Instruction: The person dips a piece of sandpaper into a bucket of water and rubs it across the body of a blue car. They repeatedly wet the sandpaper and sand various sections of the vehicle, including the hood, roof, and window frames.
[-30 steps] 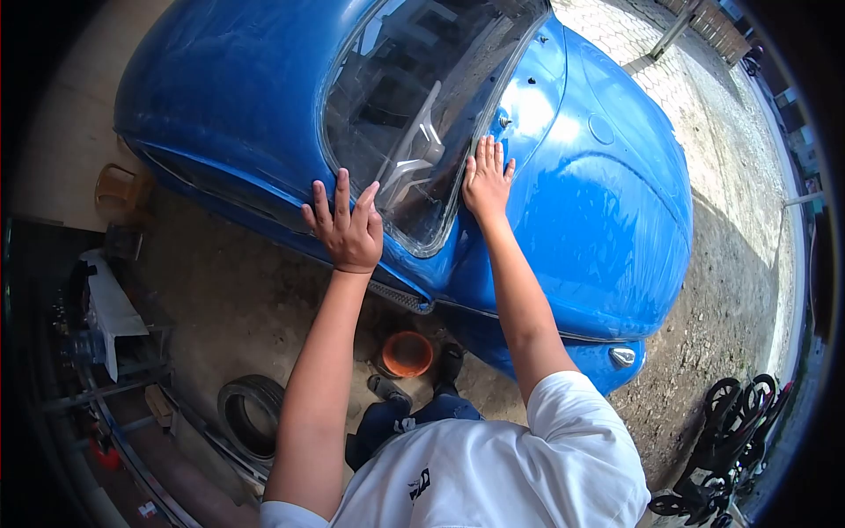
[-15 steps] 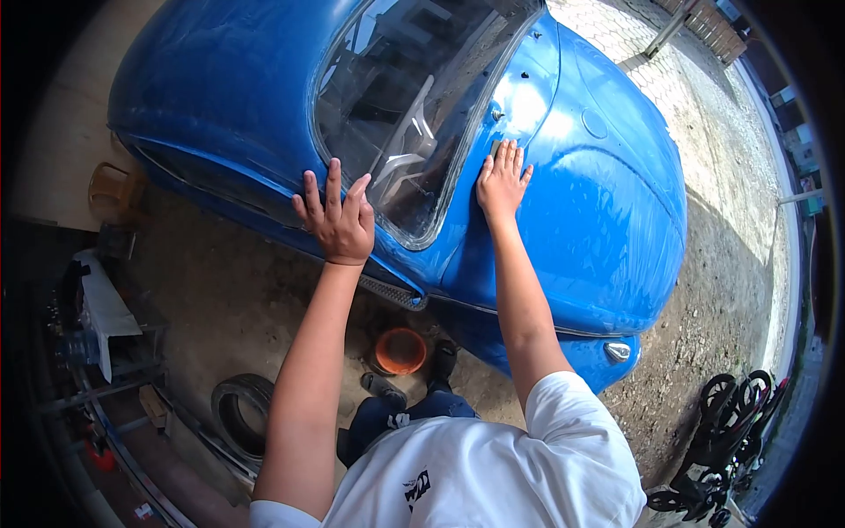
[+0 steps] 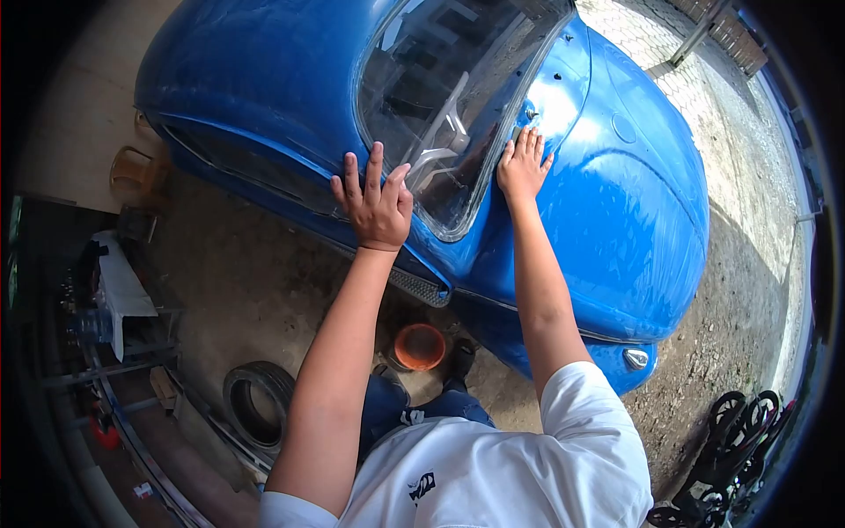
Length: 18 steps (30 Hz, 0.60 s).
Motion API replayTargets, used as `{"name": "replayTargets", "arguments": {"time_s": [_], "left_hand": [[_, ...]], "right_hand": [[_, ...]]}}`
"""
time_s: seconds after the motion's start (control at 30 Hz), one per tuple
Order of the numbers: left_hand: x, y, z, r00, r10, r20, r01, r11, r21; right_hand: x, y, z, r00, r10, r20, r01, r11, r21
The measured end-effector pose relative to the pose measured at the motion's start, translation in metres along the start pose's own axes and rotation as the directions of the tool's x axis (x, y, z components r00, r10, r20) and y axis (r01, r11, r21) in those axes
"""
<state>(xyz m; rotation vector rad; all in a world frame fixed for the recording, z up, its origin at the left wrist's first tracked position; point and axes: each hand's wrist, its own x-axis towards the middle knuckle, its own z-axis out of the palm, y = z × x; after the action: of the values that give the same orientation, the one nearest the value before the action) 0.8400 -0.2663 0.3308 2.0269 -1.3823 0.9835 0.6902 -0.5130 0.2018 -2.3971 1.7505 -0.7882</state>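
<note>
A blue car [image 3: 607, 220] with a rounded body fills the upper middle of the view. My right hand [image 3: 525, 167] lies flat on the blue panel just in front of the windshield [image 3: 458, 132], fingers stretched out and close below a wiper spindle [image 3: 531, 114]. Whether a thin piece lies under that palm, I cannot tell. At the lower side edge of the glass is my left hand [image 3: 380, 211], its fingers spread and nothing in them. The fingertips overlap the windshield frame and roof pillar. Through the glass shows a pale steering wheel [image 3: 440, 158].
An orange bucket [image 3: 420, 347] stands by my feet, below the car's running board [image 3: 421, 288]. A loose tire [image 3: 257, 403] and a cluttered bench [image 3: 123, 290] are at the left. Motorcycles [image 3: 726, 453] stand at the lower right, on gravelly ground.
The whole view has shifted, so the car appears further right. My right hand has slid slightly toward the windshield across the panel. My left hand stays spread by the windshield edge.
</note>
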Motion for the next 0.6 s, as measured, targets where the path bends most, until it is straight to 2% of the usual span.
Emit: {"name": "replayTargets", "arguments": {"time_s": [0.13,0.3,0.4,0.43,0.47,0.5,0.57,0.6], "left_hand": [[0.0,0.0,-0.001,1.0,0.008,0.006,-0.008,1.0,-0.005],[0.002,-0.001,-0.001,1.0,0.025,-0.002,-0.025,0.999,-0.036],[0.0,-0.002,0.001,0.999,0.025,-0.021,-0.026,0.997,-0.077],[0.001,-0.002,0.001,0.999,0.029,-0.032,-0.031,0.996,-0.088],[0.0,-0.002,0.001,0.999,0.031,-0.031,-0.035,0.994,-0.105],[-0.002,-0.003,0.002,0.999,0.034,-0.034,-0.038,0.992,-0.123],[-0.001,-0.006,0.003,0.999,0.046,-0.03,-0.05,0.985,-0.163],[-0.002,-0.008,0.0,0.999,0.05,-0.016,-0.052,0.981,-0.186]], "right_hand": [[-0.041,-0.001,-0.02,0.992,-0.127,0.017,0.126,0.992,0.017],[-0.188,-0.014,-0.055,0.986,-0.135,0.097,0.134,0.991,0.018],[-0.269,-0.042,-0.047,0.995,-0.013,0.103,-0.005,0.985,0.174],[-0.288,-0.057,-0.033,0.99,0.06,0.131,-0.1,0.941,0.323],[-0.299,-0.076,-0.026,0.991,0.117,0.072,-0.137,0.886,0.443],[-0.303,-0.097,-0.019,0.984,0.176,0.015,-0.155,0.815,0.558],[-0.296,-0.139,-0.02,0.985,0.154,-0.074,-0.073,0.771,0.633],[-0.289,-0.156,-0.024,0.989,0.117,-0.085,-0.043,0.796,0.604]]}}
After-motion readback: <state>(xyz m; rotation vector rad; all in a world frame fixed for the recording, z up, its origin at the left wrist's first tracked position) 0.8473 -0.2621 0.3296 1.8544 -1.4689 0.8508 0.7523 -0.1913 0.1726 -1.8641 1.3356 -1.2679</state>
